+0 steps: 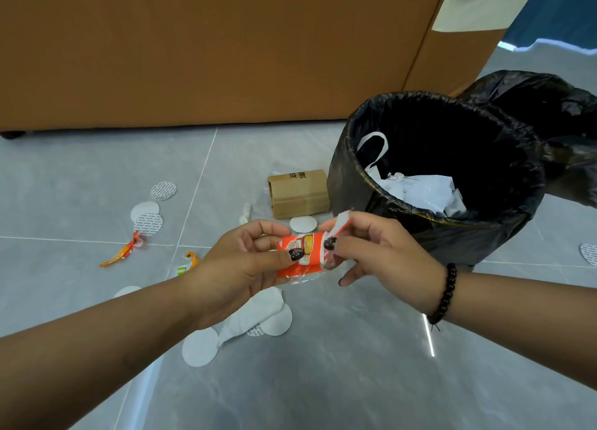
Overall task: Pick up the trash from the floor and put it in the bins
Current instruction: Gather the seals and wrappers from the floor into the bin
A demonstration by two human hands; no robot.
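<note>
Both hands hold one orange snack wrapper [302, 255] above the grey tiled floor [355, 381], just near and left of the bin [381, 184]. The left hand [245, 261] pinches the wrapper's left side, thumb on top and fingers curled beneath. The right hand [378, 251] pinches its right end, thumb pressed against the forefinger; a black bead bracelet [447, 295] sits on that wrist. The wrapper carries a printed cartoon figure; its lettering is too small to read.

The bin is lined with a black bag and holds white plastic and paper waste [420, 190]. A second black-lined bin [562, 116] stands to its far right.

A brown cardboard box [298, 193] lies on the floor touching the bin's left side; dark characters are printed on its top, not legible. White paper discs [200, 347] lie scattered across the floor, some printed with a dashed pattern. A twisted orange wrapper [124, 251] lies to the left, and another orange-and-green scrap [189, 263] shows beside the left wrist. A brown sofa [210, 48] spans the far side.
</note>
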